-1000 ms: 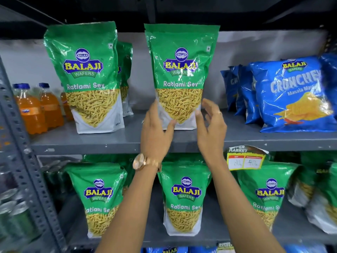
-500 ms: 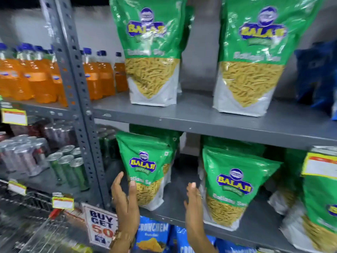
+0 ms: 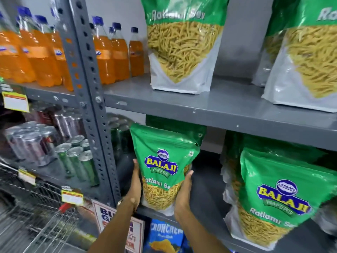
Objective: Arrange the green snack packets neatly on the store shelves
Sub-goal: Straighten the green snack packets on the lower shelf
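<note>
A retail shop aisle. Grey slotted-steel shelving [image 3: 209,106] carries stock in rows: identical green snack packets [image 3: 164,161] facing outward, orange soft-drink bottles [image 3: 109,55] and drink cans [image 3: 76,161] in the neighbouring bay. Yellow price labels [image 3: 16,102] are fixed to the shelf edges, a printed offer sign [image 3: 116,225] hangs on the upright, and a wire shopping trolley [image 3: 36,225] stands at lower left.

Glossy plastic packet [image 3: 165,167] (crinkled film) stands on the matt painted-metal shelf [image 3: 209,110].
</note>
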A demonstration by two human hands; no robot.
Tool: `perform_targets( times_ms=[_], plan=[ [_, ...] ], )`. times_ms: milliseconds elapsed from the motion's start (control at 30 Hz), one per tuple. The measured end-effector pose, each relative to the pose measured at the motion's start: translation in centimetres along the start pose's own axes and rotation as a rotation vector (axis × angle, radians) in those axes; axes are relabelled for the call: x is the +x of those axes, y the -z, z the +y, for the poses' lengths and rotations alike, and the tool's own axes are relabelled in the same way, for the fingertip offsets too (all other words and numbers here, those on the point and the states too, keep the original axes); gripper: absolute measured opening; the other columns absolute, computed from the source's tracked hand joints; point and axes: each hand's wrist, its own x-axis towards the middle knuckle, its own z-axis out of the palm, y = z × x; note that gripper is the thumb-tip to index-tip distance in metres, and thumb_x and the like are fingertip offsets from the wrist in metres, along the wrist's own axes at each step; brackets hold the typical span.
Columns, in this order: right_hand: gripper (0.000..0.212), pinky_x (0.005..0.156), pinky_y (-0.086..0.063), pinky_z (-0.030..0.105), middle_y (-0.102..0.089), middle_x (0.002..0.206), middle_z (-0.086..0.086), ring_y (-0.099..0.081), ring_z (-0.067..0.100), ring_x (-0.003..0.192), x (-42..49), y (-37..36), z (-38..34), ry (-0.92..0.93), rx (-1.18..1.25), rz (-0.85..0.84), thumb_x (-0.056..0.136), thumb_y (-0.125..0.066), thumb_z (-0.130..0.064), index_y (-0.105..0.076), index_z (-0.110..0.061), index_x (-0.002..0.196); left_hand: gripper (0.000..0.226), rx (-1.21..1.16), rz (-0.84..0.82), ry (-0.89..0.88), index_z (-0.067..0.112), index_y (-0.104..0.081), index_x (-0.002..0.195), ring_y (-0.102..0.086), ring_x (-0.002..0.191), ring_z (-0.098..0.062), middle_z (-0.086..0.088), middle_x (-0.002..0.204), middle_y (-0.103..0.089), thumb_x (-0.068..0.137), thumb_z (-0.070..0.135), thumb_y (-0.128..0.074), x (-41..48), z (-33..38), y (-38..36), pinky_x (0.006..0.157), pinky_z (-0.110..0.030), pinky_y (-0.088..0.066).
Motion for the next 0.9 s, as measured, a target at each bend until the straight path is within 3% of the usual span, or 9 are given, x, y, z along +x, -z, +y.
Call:
perform_targets(
  times_ms=[100, 233, 300, 500, 633, 700, 767, 833, 900],
  plan=[
    [0.101, 0.115, -0.033, 0.050, -0.049, 0.148, -0.001, -0.044, 0.022, 0.137, 0.8, -0.1, 1.7, 0.026, -0.090, 0.073, 0.063, -0.041, -0.092, -0.045, -0.028, 0.142, 0.063, -0.118, -0.035, 0.032, 0.016, -0.064, 0.107, -0.077, 0.071, -0.018, -0.003, 0.082, -0.080, 0.098, 0.054, -0.013, 0.7, -0.7, -0.2, 0.052, -0.026, -0.059],
    [0.094, 0.117, -0.027, 0.051, -0.044, 0.151, -0.003, -0.036, 0.020, 0.142, 1.9, 0.5, 3.1, 0.042, -0.146, 0.083, 0.067, -0.035, -0.092, -0.041, -0.037, 0.143, 0.061, -0.178, 0.055, 0.059, 0.015, -0.072, 0.105, -0.073, 0.092, -0.031, -0.010, 0.096, -0.078, 0.097, 0.054, -0.026, 2.2, -2.5, 1.1, 0.073, -0.037, -0.061],
    [0.090, 0.118, -0.026, 0.052, -0.043, 0.152, -0.003, -0.033, 0.019, 0.144, 2.1, 0.5, 3.3, 0.038, -0.155, 0.067, 0.068, -0.034, -0.092, -0.039, -0.041, 0.142, 0.058, -0.122, 0.106, 0.074, 0.013, -0.070, 0.107, -0.067, 0.101, -0.035, -0.013, 0.101, -0.077, 0.096, 0.053, -0.029, 2.5, -3.0, 1.5, 0.086, -0.042, -0.054],
    [0.083, 0.119, -0.022, 0.052, -0.034, 0.157, -0.009, -0.027, 0.015, 0.146, 2.2, 2.2, 3.2, 0.028, -0.290, -0.002, 0.070, -0.026, -0.091, -0.032, -0.051, 0.142, 0.062, 0.077, 0.245, 0.007, 0.014, -0.073, 0.105, -0.068, 0.105, -0.036, -0.018, 0.110, -0.073, 0.078, 0.063, -0.047, 1.7, -3.1, 1.9, 0.096, -0.051, -0.051],
    [0.092, 0.122, -0.019, 0.045, -0.016, 0.162, -0.011, -0.027, 0.014, 0.146, -1.4, 4.8, 0.8, 0.085, -0.258, -0.007, 0.062, -0.037, -0.092, -0.016, -0.054, 0.144, 0.059, 0.401, 0.415, -0.128, 0.017, -0.073, 0.089, -0.062, 0.076, -0.013, 0.000, 0.083, -0.071, 0.100, 0.053, -0.027, -1.7, -3.0, 0.9, 0.076, -0.028, -0.039],
    [0.092, 0.122, -0.019, 0.041, -0.019, 0.162, -0.006, -0.031, 0.017, 0.145, -3.6, 6.3, 0.0, 0.087, -0.226, -0.042, 0.069, -0.037, -0.085, -0.015, -0.045, 0.148, 0.055, 0.438, 0.441, -0.156, 0.016, -0.068, 0.093, -0.058, 0.072, -0.008, 0.004, 0.078, -0.065, 0.103, 0.043, -0.022, -3.2, -3.1, 0.1, 0.067, -0.023, -0.036],
    [0.075, 0.119, -0.022, 0.037, -0.024, 0.161, 0.001, -0.033, 0.021, 0.144, -5.6, 7.8, -0.3, 0.074, -0.166, -0.049, 0.087, -0.030, -0.063, -0.019, -0.027, 0.152, 0.053, 0.373, 0.476, -0.181, 0.014, -0.063, 0.118, -0.063, 0.098, -0.017, -0.004, 0.107, -0.068, 0.103, 0.044, -0.021, -4.2, -3.9, -0.2, 0.085, -0.024, -0.043],
    [0.056, 0.116, -0.026, 0.033, -0.032, 0.157, 0.008, -0.036, 0.023, 0.143, -7.5, 9.0, -0.7, 0.082, -0.143, -0.032, 0.100, -0.025, -0.039, -0.028, -0.014, 0.150, 0.056, 0.318, 0.514, -0.190, 0.013, -0.041, 0.145, -0.045, 0.135, -0.024, -0.009, 0.147, -0.048, 0.103, 0.044, -0.023, -5.4, -4.9, -0.6, 0.107, -0.029, -0.033],
    [0.050, 0.111, -0.032, 0.031, -0.043, 0.149, 0.011, -0.042, 0.023, 0.138, -9.0, 10.2, -1.0, 0.098, -0.162, -0.026, 0.103, -0.025, -0.031, -0.038, -0.008, 0.145, 0.056, 0.265, 0.530, -0.213, 0.015, -0.023, 0.153, -0.031, 0.143, -0.019, -0.006, 0.159, -0.029, 0.103, 0.040, -0.025, -7.1, -5.8, -1.5, 0.106, -0.025, -0.026]
  ],
)
